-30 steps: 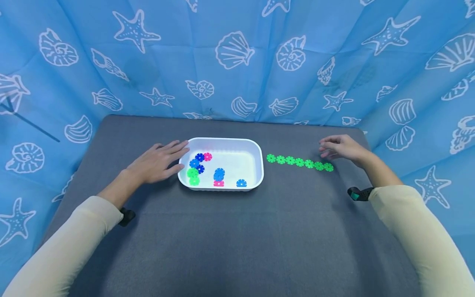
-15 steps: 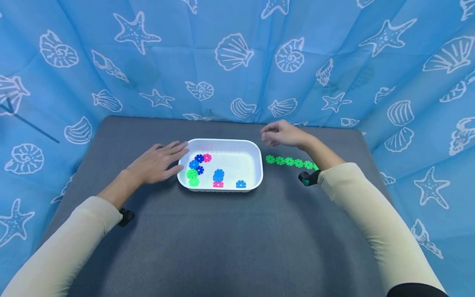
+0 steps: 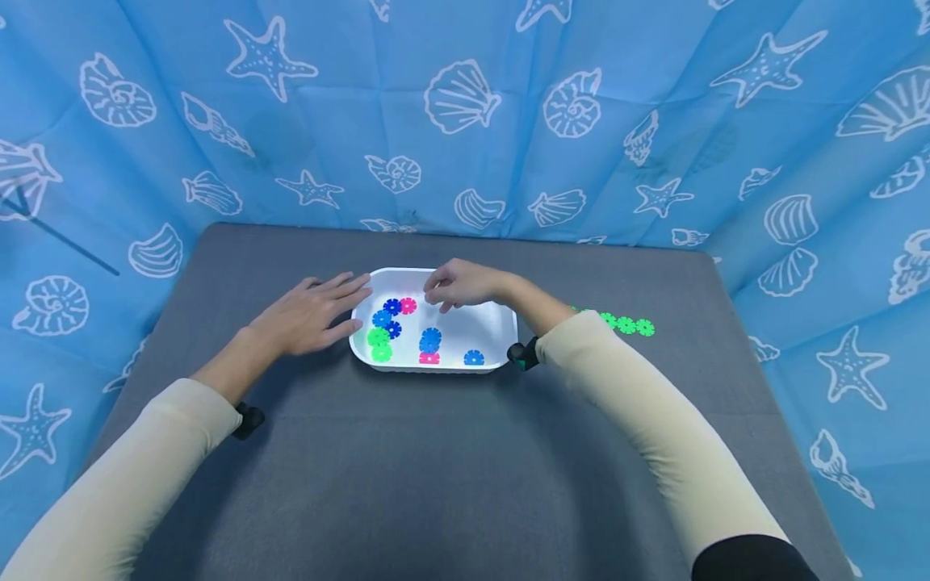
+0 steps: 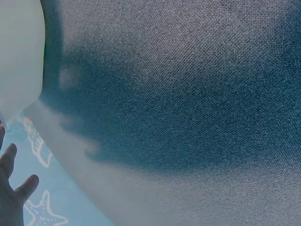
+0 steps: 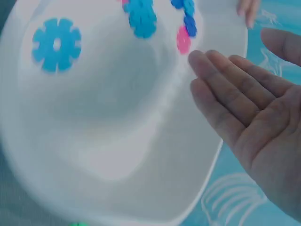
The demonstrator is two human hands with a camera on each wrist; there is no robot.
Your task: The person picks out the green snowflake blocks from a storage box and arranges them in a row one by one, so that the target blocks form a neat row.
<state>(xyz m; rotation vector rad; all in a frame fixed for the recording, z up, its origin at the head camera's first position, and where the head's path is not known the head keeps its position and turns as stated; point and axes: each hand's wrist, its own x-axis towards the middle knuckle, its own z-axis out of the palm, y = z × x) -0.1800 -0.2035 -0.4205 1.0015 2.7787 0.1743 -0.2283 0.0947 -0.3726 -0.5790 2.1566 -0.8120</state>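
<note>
The white tray (image 3: 479, 327) holds blue, green and pink notched discs, most of them along its left side. With fingers spread, my left hand (image 3: 308, 316) rests at the tray's left rim; the left wrist view shows that hand (image 4: 13, 183) beside the tray's pale side. Over the back middle of the tray hovers my right hand (image 3: 465, 284), holding nothing. In the right wrist view the same hand (image 5: 254, 103) has its fingers extended near a pink disc (image 5: 183, 40), with a light blue disc (image 5: 57, 45) across the tray.
Right of the tray, a row of green discs (image 3: 626, 325) lies on the grey table (image 3: 436, 468), partly hidden behind my right forearm and sleeve. A blue curtain (image 3: 407, 97) with white shells and starfish stands behind the table and at both sides.
My right hand has moved left, from above the right end of the green row to over the tray. My left hand remains at the rim, and the discs have not moved.
</note>
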